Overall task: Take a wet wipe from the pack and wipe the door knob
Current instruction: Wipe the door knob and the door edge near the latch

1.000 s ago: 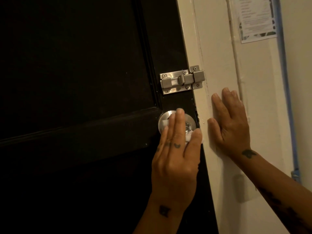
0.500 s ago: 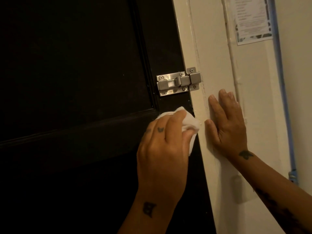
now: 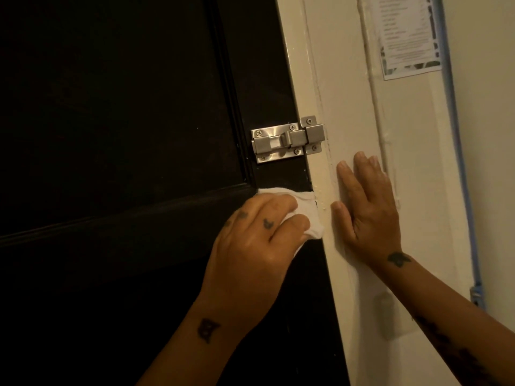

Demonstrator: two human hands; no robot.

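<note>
At frame centre, the left hand [image 3: 250, 240] closed around the wet wipe [image 3: 306, 210], pressing it over the hidden door knob to scrub it; the right hand [image 3: 367, 207] lay open and flat on the door frame [image 3: 320, 79], apparently for bracing.

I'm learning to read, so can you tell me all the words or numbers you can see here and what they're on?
Paper notice taped to the cream wall: many lines of print, too small and blurred to read.
Metal slide bolt on the black door: no readable marking.
Tattoos on the left hand and the right hand: small dark shapes, not legible as letters.
Nothing else carries text.
</note>
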